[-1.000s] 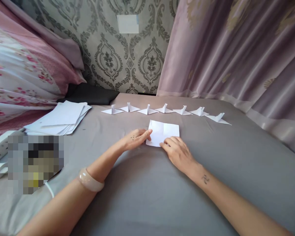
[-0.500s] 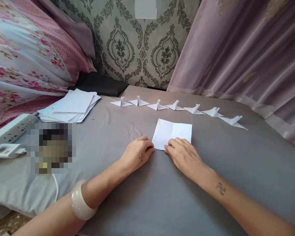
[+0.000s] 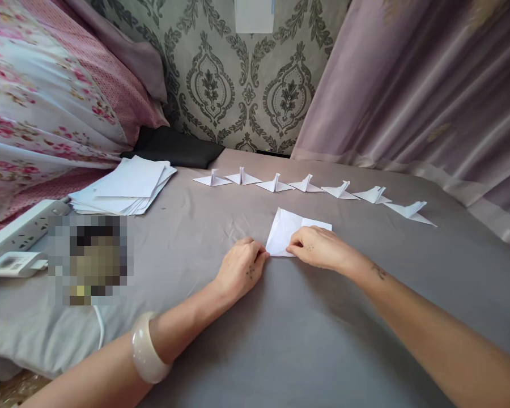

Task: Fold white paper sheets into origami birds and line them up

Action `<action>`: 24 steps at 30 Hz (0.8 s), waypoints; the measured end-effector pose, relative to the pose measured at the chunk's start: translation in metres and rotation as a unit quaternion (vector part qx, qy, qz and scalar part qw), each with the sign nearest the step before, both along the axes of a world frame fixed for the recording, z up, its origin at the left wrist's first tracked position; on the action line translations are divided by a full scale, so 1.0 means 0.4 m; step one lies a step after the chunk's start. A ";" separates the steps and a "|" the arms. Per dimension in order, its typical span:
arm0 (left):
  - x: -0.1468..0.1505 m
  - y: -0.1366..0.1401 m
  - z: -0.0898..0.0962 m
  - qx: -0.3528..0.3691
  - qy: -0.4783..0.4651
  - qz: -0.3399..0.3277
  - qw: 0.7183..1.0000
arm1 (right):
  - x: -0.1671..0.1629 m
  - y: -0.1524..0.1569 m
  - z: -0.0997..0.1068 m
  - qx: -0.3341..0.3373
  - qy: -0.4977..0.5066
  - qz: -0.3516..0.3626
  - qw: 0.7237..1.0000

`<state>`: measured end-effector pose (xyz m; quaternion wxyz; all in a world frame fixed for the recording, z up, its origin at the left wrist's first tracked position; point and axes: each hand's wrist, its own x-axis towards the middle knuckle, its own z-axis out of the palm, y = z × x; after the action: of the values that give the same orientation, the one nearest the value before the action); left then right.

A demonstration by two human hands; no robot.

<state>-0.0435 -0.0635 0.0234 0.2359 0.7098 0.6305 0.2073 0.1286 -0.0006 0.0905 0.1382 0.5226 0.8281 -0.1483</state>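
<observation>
A folded sheet of white paper (image 3: pixel 284 226) lies flat on the grey sheet in front of me, a crease running down its upper part. My left hand (image 3: pixel 244 266) is closed at the paper's near left corner, thumb and fingers pinching it. Over the right half lies my right hand (image 3: pixel 317 246), fingers curled together with their tips on the near edge; it covers part of the paper. Beyond, several folded white paper birds (image 3: pixel 276 184) stand in a row, wings spread.
At the back left is a stack of white paper (image 3: pixel 127 184) beside a black folded item (image 3: pixel 174 147). A white power strip (image 3: pixel 21 229) with a plugged-in charger (image 3: pixel 15 263) lies at the left, near a blurred object (image 3: pixel 96 258). A curtain (image 3: pixel 386 85) hangs at the right.
My right hand has turned onto its side and its fingers have curled in over the paper. My left hand stays at the corner. The view has shifted slightly.
</observation>
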 end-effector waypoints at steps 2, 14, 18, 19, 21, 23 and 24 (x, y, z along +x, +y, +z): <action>0.003 0.000 0.002 -0.003 0.023 -0.003 1.000 | -0.004 0.009 0.003 -0.010 -0.006 -0.002 1.000; 0.000 0.027 0.022 -0.039 0.029 -0.015 0.999 | -0.046 0.029 0.033 -0.037 -0.072 -0.002 0.997; -0.006 0.035 0.022 -0.067 0.019 -0.017 0.997 | -0.059 0.035 0.040 -0.040 -0.090 0.008 0.995; -0.007 0.036 0.020 -0.070 0.015 -0.019 0.997 | -0.061 0.037 0.040 -0.042 -0.093 0.011 0.995; -0.009 0.036 0.013 -0.056 0.013 -0.029 0.998 | -0.063 0.043 0.037 -0.046 -0.100 0.015 0.994; -0.011 0.037 0.005 -0.011 0.023 -0.058 0.998 | -0.063 0.049 0.032 -0.049 -0.105 0.017 0.993; -0.012 0.037 0.003 0.017 0.034 -0.084 0.996 | -0.063 0.052 0.029 -0.051 -0.106 0.018 0.993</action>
<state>-0.0482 -0.0487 0.0244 0.2186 0.7706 0.5729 0.1735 0.1033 0.0203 0.1021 0.2547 0.5128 0.8093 -0.1313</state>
